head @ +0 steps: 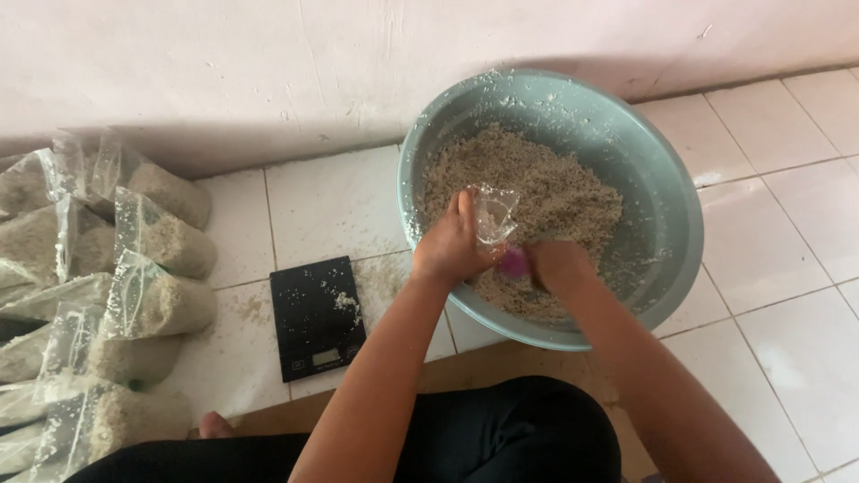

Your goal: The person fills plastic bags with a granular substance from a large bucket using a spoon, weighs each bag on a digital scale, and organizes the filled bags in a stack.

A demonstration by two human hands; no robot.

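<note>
Left hand grips an open clear bag over the grain in the grey basin. Right hand closes on a pink scoop beside it. Scale lies left on the floor.

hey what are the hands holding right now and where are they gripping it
The left hand holds a clear plastic bag by its lower part, over the grain in the grey basin. The right hand grips a small pink object; where exactly cannot be told.
</note>
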